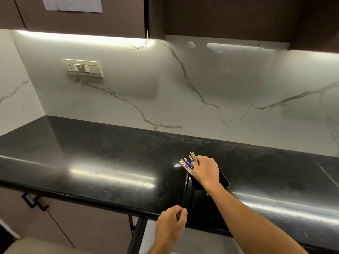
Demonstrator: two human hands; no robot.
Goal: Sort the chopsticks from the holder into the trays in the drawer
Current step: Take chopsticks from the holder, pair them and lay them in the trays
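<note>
A black holder point(222, 182) stands on the dark counter near its front edge. Several pale chopsticks with blue patterned tops point(188, 163) stick out of it, leaning to the left. My right hand point(205, 170) reaches over the holder's mouth with its fingers closed around the chopsticks' upper parts. My left hand point(171, 224) hovers at the counter's front edge, fingers loosely curled and holding nothing. Below it the open drawer point(138, 233) shows only its dark left rim and a pale inner part; its trays are hidden.
The black glossy counter point(110, 158) runs along a white marble backsplash with a switch plate point(82, 67). Dark wall cabinets hang above. A closed lower cabinet with a black handle point(34, 201) sits at the left.
</note>
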